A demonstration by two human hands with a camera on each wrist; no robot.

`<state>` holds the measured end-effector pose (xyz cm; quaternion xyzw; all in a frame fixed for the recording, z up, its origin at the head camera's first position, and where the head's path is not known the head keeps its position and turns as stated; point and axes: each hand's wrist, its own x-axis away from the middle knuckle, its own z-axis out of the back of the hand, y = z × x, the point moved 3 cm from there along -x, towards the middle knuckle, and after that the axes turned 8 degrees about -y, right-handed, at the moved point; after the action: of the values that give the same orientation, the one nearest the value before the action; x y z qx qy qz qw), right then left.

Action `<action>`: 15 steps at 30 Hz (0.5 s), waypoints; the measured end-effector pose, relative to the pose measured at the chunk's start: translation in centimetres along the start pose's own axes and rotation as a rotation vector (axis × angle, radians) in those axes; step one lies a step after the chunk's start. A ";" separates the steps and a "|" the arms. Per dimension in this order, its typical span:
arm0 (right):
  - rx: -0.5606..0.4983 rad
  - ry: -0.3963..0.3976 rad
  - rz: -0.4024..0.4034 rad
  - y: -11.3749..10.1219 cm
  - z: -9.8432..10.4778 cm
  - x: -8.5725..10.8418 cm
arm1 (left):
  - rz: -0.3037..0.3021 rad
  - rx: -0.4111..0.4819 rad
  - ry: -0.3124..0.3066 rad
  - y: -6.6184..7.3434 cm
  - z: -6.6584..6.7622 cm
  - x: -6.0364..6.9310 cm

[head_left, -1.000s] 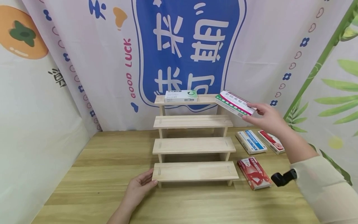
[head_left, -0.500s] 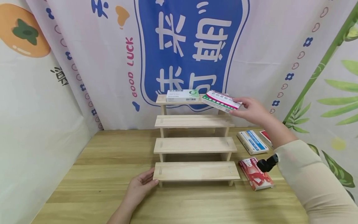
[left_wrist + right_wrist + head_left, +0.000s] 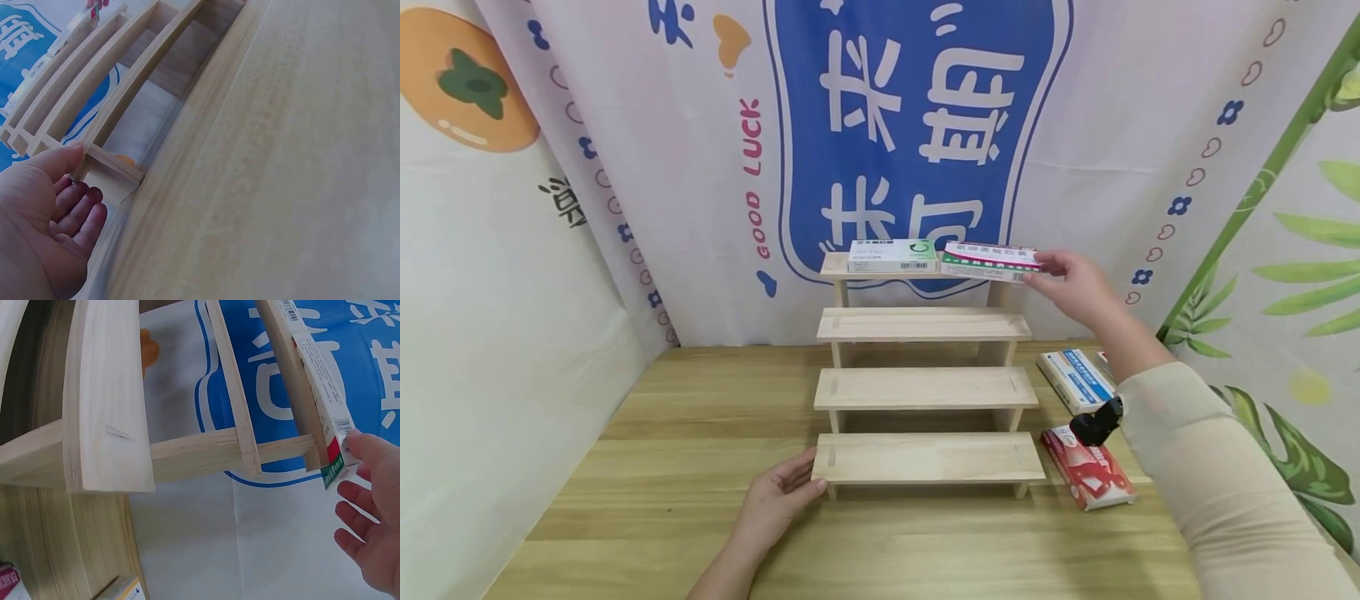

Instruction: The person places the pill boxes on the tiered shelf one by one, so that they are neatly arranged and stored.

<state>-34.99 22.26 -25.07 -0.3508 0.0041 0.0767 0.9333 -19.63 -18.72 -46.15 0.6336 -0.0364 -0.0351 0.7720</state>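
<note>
A tiered wooden display stand (image 3: 928, 460) rises in steps from the table. On its top shelf (image 3: 832, 265) lies a white and green medicine box (image 3: 880, 255). Beside it is a white medicine box with magenta and green bands (image 3: 981, 258), lying along the shelf. My right hand (image 3: 1078, 287) pinches that banded box at its right end; the right wrist view shows thumb and fingers at the box's end (image 3: 328, 394). At the lowest step's left end, my left hand (image 3: 775, 504) grips the corner, thumb on the edge (image 3: 65, 159) and fingers curled beside it.
On the table right of the stand lie a blue and white medicine box (image 3: 1075, 379) and a red medicine box (image 3: 1090, 471). Another box is mostly hidden behind my right forearm. A printed curtain (image 3: 1097, 125) hangs close behind the stand.
My right hand has carried the banded box leftward and turned it into line with the top shelf, beside the white and green box. The left hand keeps its grip on the step.
</note>
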 end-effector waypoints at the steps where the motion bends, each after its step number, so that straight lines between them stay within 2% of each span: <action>1: -0.016 0.011 -0.006 0.1 -0.1 -0.2 | -0.002 -0.001 0.000 0.0 0.0 0.0; 9: -0.164 0.056 -0.006 0.3 -1.0 -1.3 | 0.006 0.009 -0.005 0.3 0.0 0.1; 15: -0.227 0.074 0.000 0.1 -1.7 -1.8 | -0.001 0.005 -0.003 0.4 0.0 0.1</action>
<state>-36.67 20.96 -26.27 -0.4567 0.0299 0.0637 0.8868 -19.54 -18.61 -45.80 0.6354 -0.0372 -0.0364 0.7704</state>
